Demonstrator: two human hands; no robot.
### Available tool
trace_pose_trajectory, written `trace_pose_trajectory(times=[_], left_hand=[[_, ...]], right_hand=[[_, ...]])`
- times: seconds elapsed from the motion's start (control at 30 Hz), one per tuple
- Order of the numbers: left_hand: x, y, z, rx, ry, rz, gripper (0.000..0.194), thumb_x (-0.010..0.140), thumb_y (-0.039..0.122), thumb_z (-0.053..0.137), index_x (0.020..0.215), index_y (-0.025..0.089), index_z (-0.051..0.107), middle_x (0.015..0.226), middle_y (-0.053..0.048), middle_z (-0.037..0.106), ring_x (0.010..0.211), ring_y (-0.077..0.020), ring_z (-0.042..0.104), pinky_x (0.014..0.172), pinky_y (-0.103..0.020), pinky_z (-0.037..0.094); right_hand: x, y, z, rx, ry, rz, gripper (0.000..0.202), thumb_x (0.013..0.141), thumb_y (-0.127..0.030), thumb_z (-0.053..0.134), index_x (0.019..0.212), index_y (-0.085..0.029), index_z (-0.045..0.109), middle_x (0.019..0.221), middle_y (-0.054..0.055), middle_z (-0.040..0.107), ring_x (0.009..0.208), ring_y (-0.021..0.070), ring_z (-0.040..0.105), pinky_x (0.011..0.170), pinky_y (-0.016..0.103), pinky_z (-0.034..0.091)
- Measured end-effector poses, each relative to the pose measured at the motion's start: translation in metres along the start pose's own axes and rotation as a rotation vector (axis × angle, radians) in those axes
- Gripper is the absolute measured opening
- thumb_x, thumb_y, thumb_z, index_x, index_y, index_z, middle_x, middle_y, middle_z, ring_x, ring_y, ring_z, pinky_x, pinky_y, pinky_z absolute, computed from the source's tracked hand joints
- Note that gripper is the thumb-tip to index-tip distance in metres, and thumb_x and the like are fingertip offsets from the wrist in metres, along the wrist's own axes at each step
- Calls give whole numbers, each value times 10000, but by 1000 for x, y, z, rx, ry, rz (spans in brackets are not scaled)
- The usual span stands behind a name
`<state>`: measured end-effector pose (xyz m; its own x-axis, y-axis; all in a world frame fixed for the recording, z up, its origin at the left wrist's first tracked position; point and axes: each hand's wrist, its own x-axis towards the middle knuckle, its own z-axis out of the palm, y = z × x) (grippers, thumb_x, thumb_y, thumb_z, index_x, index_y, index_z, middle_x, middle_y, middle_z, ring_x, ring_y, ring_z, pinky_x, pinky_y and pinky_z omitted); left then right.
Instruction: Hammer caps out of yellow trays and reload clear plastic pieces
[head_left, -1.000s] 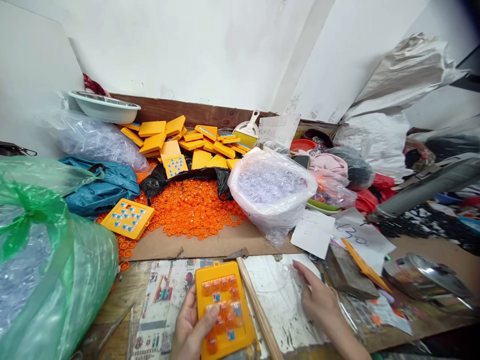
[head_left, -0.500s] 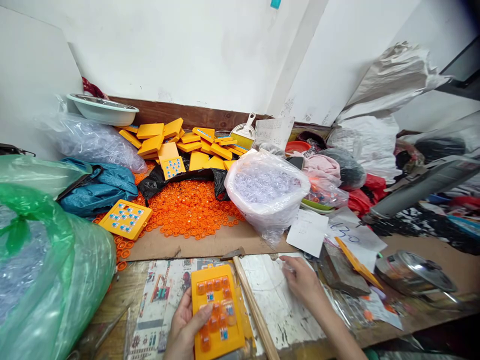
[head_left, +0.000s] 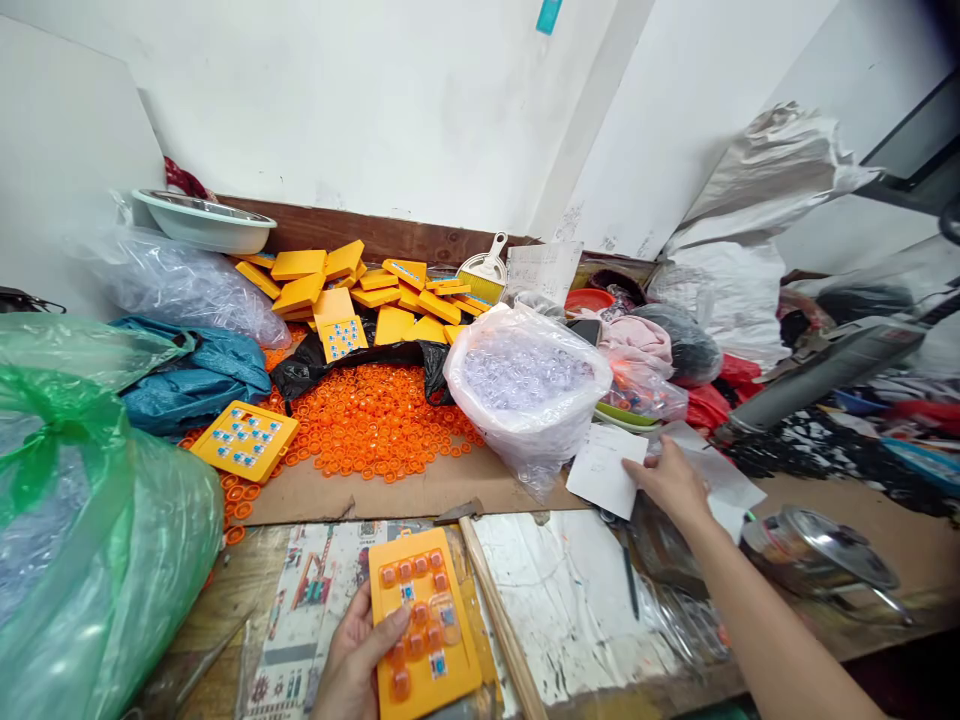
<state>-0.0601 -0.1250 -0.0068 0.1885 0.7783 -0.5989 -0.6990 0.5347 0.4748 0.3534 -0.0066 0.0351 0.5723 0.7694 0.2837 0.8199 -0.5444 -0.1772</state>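
My left hand [head_left: 360,655] grips a yellow board [head_left: 431,640] by its left edge, thumb on top. Orange caps and a few small blue-and-white prints show on its face. My right hand [head_left: 675,482] reaches over the papers at the right, its fingertips at the edge of a white paper [head_left: 606,470]; what they hold, if anything, cannot be made out. Between the hands lies a wooden stick [head_left: 506,625]. A heap of orange rings [head_left: 367,420] sits behind, with another yellow board [head_left: 246,441] at its left.
Yellow boards [head_left: 300,264] are piled against the wall. A white bag of clear pieces [head_left: 529,385] stands mid-table. A green plastic bag [head_left: 97,540] fills the left. A metal pot [head_left: 821,550] is at the right.
My right hand has moved right and away from me, from the white board surface to the papers. The yellow piece that leaned near the pot no longer shows. My left hand still holds its board.
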Motion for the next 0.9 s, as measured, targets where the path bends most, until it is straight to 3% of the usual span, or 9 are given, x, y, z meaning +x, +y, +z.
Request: trace_pose_trajectory(times=[0.2, 0.4, 0.5, 0.6, 0.67, 0.77, 0.9], left_hand=[[4, -2, -3, -2, 6, -7, 935, 493, 187, 902, 1293, 128, 422, 1023, -188, 736, 994, -394, 669, 871, -485, 537], [9, -5, -11, 14, -27, 3, 707, 507, 214, 897, 1108, 130, 534, 1055, -196, 725, 944, -390, 688, 888, -511, 521], [10, -7, -13, -1, -31, 14, 652, 513, 210, 894, 1067, 141, 559, 1039, -174, 735, 946, -380, 691, 900, -507, 517], [11, -8, -13, -9, -50, 13, 641, 537, 217, 885, 1078, 142, 550, 1018, -167, 741, 954, -373, 689, 892, -499, 524], [11, -7, -12, -8, -56, 7, 654, 546, 218, 881, 1098, 139, 540, 1015, -168, 742, 965, -374, 686, 888, -495, 527], [9, -5, -10, 1, -61, -16, 700, 547, 214, 882, 1135, 139, 510, 1009, -174, 741, 970, -384, 681, 883, -500, 526], [6, -1, -8, 13, -60, -43, 854, 548, 224, 883, 1270, 139, 433, 1046, -190, 727, 948, -388, 688, 874, -510, 523]], right_hand=[[12, -34, -15, 105, 172, 2, 315, 929, -345, 552, 1206, -195, 556, 1143, 64, 622, 989, 207, 621, 857, 436, 513], [49, -50, -1, 175, 129, -64, 243, 904, -336, 597, 1075, -163, 611, 1048, 45, 648, 874, 174, 644, 762, 375, 546], [49, -49, 0, 182, 161, -97, 307, 904, -339, 596, 1159, -170, 573, 1086, 54, 636, 897, 184, 641, 784, 395, 541], [24, -41, -2, 143, 193, -127, 358, 904, -342, 589, 1214, -172, 529, 1144, 68, 604, 930, 196, 627, 810, 412, 527], [-5, -34, 1, 96, 128, -183, 293, 904, -335, 588, 1140, -163, 565, 1083, 55, 619, 886, 181, 627, 788, 394, 527], [-52, -27, 19, 24, -62, -332, 226, 888, -334, 615, 1040, -166, 617, 1015, 38, 648, 870, 176, 635, 780, 386, 530], [-96, -26, 47, -3, -139, -420, 208, 902, -280, 600, 1077, -169, 617, 1141, 61, 629, 1009, 206, 614, 873, 435, 506]])
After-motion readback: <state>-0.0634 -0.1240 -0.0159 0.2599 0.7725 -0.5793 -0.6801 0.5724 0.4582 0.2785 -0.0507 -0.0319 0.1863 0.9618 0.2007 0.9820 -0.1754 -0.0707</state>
